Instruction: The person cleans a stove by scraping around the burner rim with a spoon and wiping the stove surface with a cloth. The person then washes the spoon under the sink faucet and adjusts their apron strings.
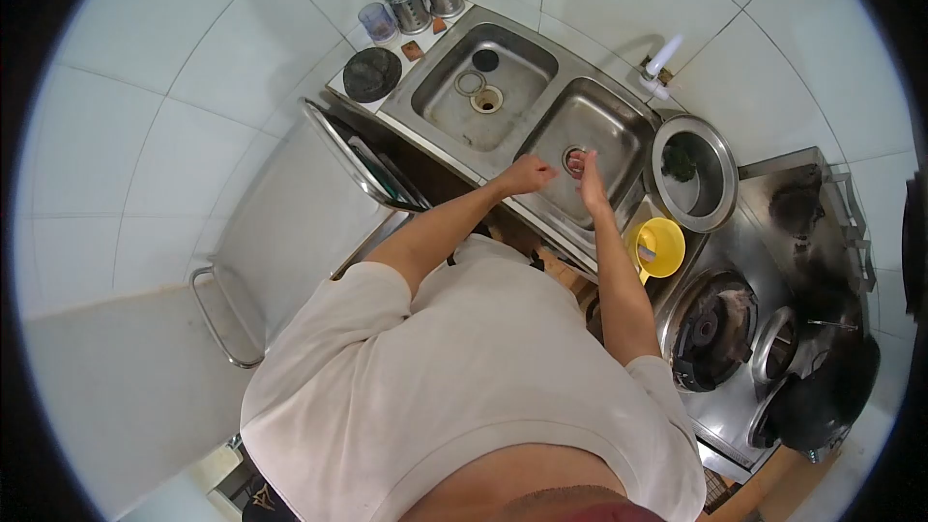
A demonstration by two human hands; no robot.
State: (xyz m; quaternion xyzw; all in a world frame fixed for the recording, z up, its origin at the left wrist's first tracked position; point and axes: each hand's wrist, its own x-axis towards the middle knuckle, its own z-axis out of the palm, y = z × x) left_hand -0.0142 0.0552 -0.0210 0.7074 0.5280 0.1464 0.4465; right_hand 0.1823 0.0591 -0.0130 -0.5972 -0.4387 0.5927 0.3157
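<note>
Above the near edge of the right sink basin (614, 111), my left hand (529, 175) hangs with its fingers curled in and nothing visible in them. Facing it across a small gap is my right hand (587, 174), its fingers stretched and apart, holding nothing. It hovers over the basin's drain (573, 157) and partly covers it. Close to my right forearm, a yellow dipper (669, 232) stands on the counter with a small object inside. A large metal pot (720, 169) with some dark green stuff in it sits just right of the basin.
A black plug and a ring (471, 83) lie in the left basin (449, 121). Utensil holders (411, 14), a clear cup (378, 23) and a dark round disc (372, 74) stand behind it. A gas burner (713, 329) and a black wok (831, 396) are at right, a metal cart (290, 222) at left.
</note>
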